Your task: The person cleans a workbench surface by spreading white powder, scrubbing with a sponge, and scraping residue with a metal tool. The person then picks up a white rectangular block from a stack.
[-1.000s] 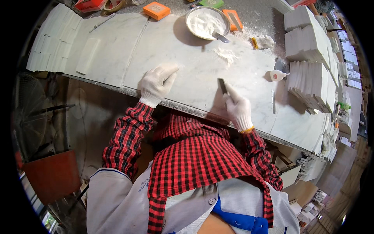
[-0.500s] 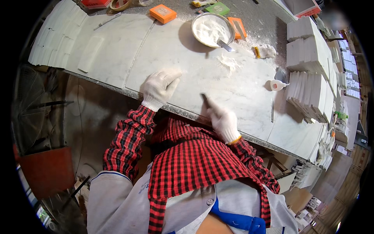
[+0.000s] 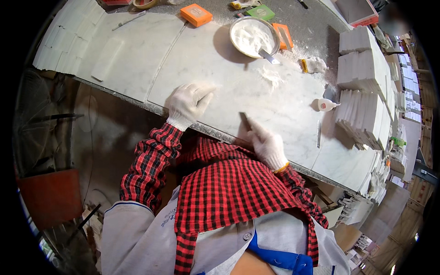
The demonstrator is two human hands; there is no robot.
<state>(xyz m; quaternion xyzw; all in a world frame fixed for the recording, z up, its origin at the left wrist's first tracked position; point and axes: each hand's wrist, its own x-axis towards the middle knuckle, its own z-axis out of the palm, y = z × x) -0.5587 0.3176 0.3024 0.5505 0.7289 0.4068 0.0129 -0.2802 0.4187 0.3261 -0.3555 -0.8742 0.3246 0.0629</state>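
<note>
Both my hands wear white knit gloves over red-and-black checked sleeves. My left hand rests on the pale marble slab near its front edge. Its fingers stretch forward with the thumb apart; whether something white lies under the fingertips I cannot make out. To the right, my right hand is closed around a thin dark flat tool, whose exact kind does not show. Its tip points away from me, low over the slab, with a shadow beside it.
Farther back stands a metal bowl of white paste, a putty knife leaning in it. White tile stacks rise at right, others at far left. Nearby are a squeeze bottle, a spare glove and an orange box.
My right hand has shifted slightly, still gripping the dark tool. My left hand stays almost in place. The whole view has turned a little.
</note>
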